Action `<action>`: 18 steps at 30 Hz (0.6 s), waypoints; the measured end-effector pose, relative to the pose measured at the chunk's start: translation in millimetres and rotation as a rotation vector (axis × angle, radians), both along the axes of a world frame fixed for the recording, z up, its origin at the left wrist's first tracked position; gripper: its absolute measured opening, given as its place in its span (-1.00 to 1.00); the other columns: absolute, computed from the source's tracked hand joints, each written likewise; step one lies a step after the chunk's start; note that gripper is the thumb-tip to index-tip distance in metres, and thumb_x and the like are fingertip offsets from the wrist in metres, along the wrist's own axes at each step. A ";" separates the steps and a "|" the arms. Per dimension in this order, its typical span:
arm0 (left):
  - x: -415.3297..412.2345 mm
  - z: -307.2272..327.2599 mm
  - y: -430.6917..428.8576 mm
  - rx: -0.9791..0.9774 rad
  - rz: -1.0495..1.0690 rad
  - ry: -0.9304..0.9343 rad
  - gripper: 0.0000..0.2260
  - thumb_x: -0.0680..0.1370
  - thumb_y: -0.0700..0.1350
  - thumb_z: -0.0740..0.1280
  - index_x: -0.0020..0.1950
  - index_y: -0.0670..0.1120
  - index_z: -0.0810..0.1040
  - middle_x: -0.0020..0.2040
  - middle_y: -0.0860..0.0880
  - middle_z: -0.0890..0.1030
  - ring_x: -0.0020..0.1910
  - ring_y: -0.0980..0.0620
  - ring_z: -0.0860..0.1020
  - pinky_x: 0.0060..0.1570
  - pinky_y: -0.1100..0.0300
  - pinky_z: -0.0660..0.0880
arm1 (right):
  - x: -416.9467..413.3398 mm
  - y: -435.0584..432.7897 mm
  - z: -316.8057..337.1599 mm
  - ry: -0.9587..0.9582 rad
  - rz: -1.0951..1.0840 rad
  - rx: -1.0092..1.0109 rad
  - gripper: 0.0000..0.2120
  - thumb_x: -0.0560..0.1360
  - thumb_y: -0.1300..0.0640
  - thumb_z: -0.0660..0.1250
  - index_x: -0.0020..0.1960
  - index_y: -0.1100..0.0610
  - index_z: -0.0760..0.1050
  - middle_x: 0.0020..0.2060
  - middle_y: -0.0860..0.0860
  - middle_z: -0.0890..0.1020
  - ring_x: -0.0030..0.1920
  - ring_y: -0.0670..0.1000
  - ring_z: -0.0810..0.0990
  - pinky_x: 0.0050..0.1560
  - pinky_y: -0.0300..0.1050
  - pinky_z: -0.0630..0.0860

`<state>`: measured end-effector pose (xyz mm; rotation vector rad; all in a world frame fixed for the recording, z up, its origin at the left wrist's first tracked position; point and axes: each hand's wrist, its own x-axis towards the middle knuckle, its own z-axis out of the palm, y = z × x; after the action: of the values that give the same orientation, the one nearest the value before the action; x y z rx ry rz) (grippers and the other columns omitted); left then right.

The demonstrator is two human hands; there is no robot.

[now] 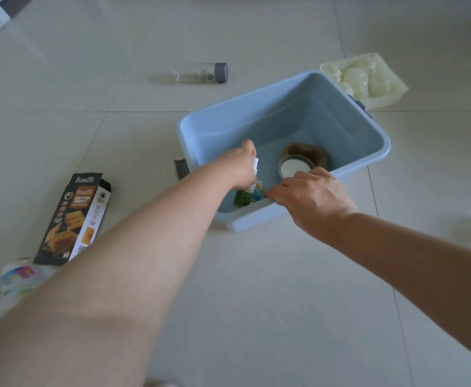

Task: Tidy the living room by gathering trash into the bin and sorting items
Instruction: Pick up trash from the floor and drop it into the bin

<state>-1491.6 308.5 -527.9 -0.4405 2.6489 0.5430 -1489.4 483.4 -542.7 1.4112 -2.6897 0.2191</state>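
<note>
Two hands: left hand (238,169) pinches white paper (255,164) over bin (284,113), right hand (312,196) clamps its near rim.

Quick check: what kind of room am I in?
Likely a home living space, seen at floor level: pale floor tiles, a blue bin being filled, a biscuit box and clear bottle lying loose.

On my feed the tiled floor (270,289) carries the blue bin (284,115), a clear bottle (198,73) lying sideways, a Franzzi box (73,219), a cream moulded tray (365,79), 1 blurred colourful container (16,277).
</note>
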 end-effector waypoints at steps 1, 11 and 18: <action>-1.3 -1.8 3.1 -0.004 0.005 -0.001 -0.63 0.53 -0.19 0.26 0.31 -0.06 0.25 0.09 -0.11 0.50 -0.01 -0.12 0.51 -0.09 0.05 0.47 | -0.4 0.7 0.6 -0.001 0.002 -0.003 -0.70 0.25 0.33 0.47 -0.12 0.00 0.63 -0.45 -0.04 0.56 -0.40 0.14 0.53 -0.30 -0.06 0.47; -10.7 12.5 -0.1 -0.007 0.124 0.165 -0.51 0.55 -0.29 0.13 0.47 -0.10 0.16 0.28 -0.14 0.46 0.15 -0.17 0.50 0.14 -0.03 0.49 | -0.2 4.2 -1.6 0.004 -0.039 0.000 -0.65 0.18 0.33 0.50 -0.14 -0.03 0.63 -0.43 -0.05 0.58 -0.35 0.12 0.59 -0.28 -0.07 0.45; -6.8 13.8 -30.5 0.091 0.339 0.294 -0.57 0.51 -0.30 0.13 0.38 -0.11 0.24 0.10 -0.10 0.58 0.06 -0.15 0.56 0.10 -0.08 0.55 | 15.3 -15.2 28.7 -0.190 -0.062 0.207 -0.57 0.37 0.22 0.22 0.18 -0.10 0.49 -0.03 -0.09 0.59 0.11 0.04 0.52 0.09 -0.09 0.35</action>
<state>-1498.4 278.0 -514.1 -0.8488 2.8243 0.8893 -1474.1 468.2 -514.0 1.4224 -2.9818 0.0737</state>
